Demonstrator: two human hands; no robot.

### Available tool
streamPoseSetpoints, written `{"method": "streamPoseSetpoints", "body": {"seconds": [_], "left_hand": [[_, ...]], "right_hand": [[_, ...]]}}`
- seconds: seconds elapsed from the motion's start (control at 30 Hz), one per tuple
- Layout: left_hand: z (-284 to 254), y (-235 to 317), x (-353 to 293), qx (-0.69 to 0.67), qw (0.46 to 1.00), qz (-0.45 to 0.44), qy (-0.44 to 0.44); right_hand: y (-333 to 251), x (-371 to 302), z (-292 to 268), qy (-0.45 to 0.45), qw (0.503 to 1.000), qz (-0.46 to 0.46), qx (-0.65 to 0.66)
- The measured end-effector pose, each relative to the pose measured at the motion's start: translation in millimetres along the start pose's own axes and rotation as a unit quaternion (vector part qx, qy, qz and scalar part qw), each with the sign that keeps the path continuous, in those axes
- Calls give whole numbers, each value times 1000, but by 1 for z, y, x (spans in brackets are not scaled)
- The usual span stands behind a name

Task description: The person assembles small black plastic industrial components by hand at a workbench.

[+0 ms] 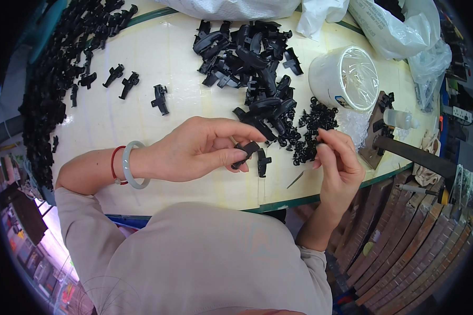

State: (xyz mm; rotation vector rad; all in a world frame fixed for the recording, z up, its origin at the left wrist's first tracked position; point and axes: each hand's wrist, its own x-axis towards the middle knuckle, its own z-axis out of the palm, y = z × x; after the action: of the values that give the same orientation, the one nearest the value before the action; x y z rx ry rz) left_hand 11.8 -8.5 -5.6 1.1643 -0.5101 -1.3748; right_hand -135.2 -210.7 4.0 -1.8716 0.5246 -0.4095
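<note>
My left hand (194,149) grips a black plastic part (247,152) between thumb and fingers. Just right of it, another black plastic part (263,163) lies on the table. My right hand (339,165) is at the near right edge of a pile of small black pieces (318,118), thumb and forefinger pinched together. Whatever may be in that pinch is too small to make out. A thin pointed metal tool (295,180) shows below its fingers; I cannot tell whether the hand holds it. Beyond my hands rises a heap of curved black plastic parts (252,58).
Many black parts (42,115) cover the table's left side, with several single ones (160,100) between. A white tub (331,76) lined with clear plastic stands at right, near a small clear bottle (399,119) and a dark metal bar (415,155). White bags (394,29) lie behind.
</note>
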Motion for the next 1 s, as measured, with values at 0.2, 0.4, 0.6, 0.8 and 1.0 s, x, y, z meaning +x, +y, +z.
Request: {"method": "streamPoseSetpoints", "body": {"seconds": [0.2,0.4,0.6,0.8,1.0], "left_hand": [[-3,-2,2,-26,1000,-7,-15],[-3,2,1,-21,1000,-12,-4],[-4,0,4,-84,996,-30,12],[-5,3,8,-126,991,-44,14],[-7,5,5,-110,993,-47,11]], "right_hand": [[0,-2,3,-51,920,130,367],[2,-7,8,-52,920,131,365],[-5,-11,20,-44,962,64,262],[-14,-12,24,-22,996,-55,72],[-33,47,-16,111,889,-324,-304]]}}
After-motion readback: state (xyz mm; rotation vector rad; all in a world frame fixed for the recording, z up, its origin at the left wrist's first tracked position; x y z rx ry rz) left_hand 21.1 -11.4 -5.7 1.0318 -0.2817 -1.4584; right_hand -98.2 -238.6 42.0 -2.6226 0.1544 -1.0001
